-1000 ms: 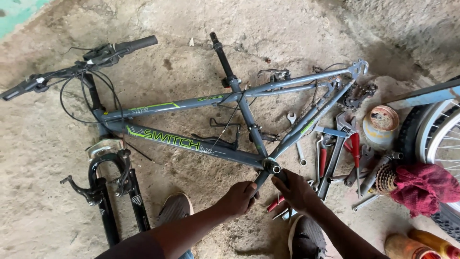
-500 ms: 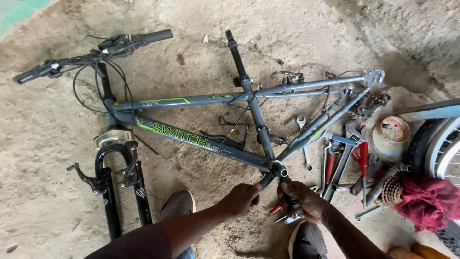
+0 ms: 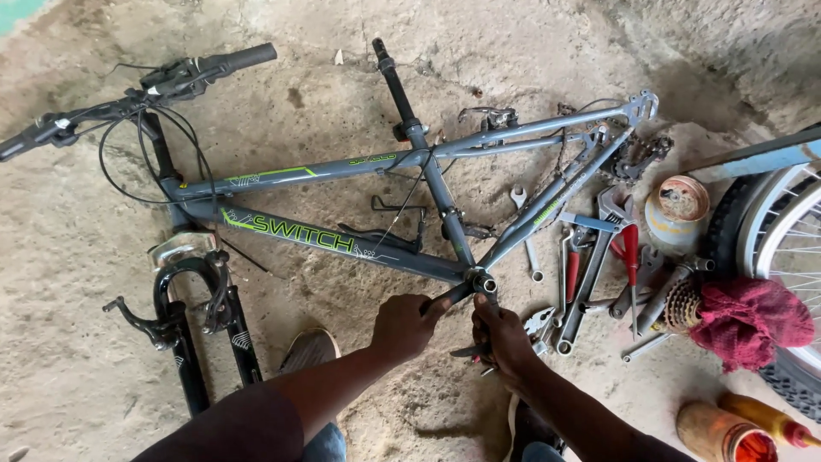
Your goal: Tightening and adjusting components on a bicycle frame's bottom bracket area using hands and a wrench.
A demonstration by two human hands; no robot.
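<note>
A grey bicycle frame with green lettering lies on its side on the dirt floor, without wheels. My left hand grips a dark tool handle that reaches up to the bottom bracket shell. My right hand is closed on a second slim tool just below the same shell. Both hands sit close together under the frame's lowest joint. The handlebar lies at the upper left and the black fork points toward me at the left.
Wrenches, pliers and a red-handled tool lie scattered right of the frame. A tin can, a sprocket cluster and a red rag sit by a wheel. Two bottles stand at the lower right. My shoe is near the fork.
The view has shifted so the frame sits higher and further right. Both hands stay at the bottom bracket, a little lower than before.
</note>
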